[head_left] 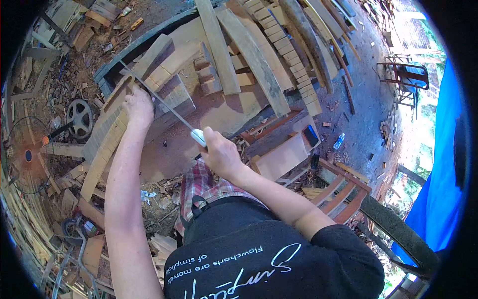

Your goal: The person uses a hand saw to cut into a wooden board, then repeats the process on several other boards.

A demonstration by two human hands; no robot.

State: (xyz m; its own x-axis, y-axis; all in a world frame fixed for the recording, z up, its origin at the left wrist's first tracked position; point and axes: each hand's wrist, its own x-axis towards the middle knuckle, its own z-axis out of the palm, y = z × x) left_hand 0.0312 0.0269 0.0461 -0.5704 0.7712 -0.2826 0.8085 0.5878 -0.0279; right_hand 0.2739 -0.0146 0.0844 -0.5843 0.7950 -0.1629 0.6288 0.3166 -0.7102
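My right hand [221, 153] is closed around the pale green and white handle of a hand saw [172, 110]. Its long, narrow blade looks nearly edge-on and runs up and left across the wood. My left hand [139, 105] has its fingers curled over a small wooden piece [118, 94], just left of the blade. Beneath that hand lies a long curved board [103, 152] with lines across its width. Another thick piece of wood [172, 102] sits right of the blade, on the sawdust-covered workbench [214, 115].
Long planks [253, 60] and a strip of lined blocks [284, 42] lie at the back right. A fan [28, 155] and a handwheel [79, 119] stand left. A phone [311, 135] rests on a board at right; a plastic bottle [339, 141] lies beyond. Scrap wood surrounds the bench.
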